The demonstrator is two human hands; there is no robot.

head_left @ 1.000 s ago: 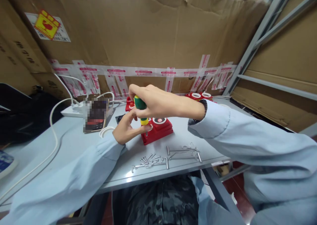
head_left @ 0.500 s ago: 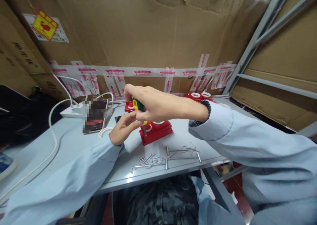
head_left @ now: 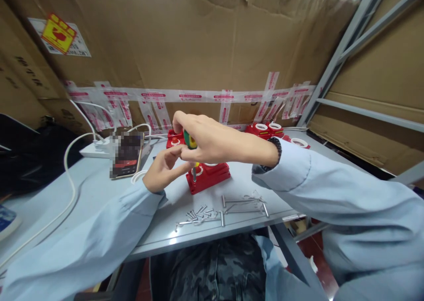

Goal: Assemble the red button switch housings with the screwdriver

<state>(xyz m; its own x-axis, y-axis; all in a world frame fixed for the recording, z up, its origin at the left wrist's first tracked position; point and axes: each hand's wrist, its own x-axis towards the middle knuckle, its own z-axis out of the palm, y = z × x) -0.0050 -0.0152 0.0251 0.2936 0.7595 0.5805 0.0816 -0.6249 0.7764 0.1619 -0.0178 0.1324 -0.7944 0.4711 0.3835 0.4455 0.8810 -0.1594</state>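
Head view: the red box (head_left: pixel 213 180) lay on the table (head_left: pixel 248 177) in front of me, and the screwdriver (head_left: pixel 189 140) stood nearly upright over its near left corner. My right hand (head_left: pixel 215 137) was wrapped around the green and yellow handle, pinching it from above. My left hand (head_left: pixel 164 170) had its fingers curled and its thumb stretched toward the handle's lower end; I could not tell whether they gripped it.

A second earlier my left thumb lay low over that corner and covered the shaft; since then the hand had lifted off to the left, baring the metal shaft (head_left: pixel 194 175). The box had stayed put.

My right hand blocked much of the handle and the box's far side. Nearer me lay loose screws (head_left: pixel 200 212), with thin metal rods (head_left: pixel 245 202) to their right. A red part (head_left: pixel 174 138) sat beyond my left fingers, and more red units (head_left: pixel 265 130) stood far right. On the left were a phone (head_left: pixel 127 155) and a white power strip (head_left: pixel 94 150), with a cardboard sheet (head_left: pixel 198 49) behind everything.
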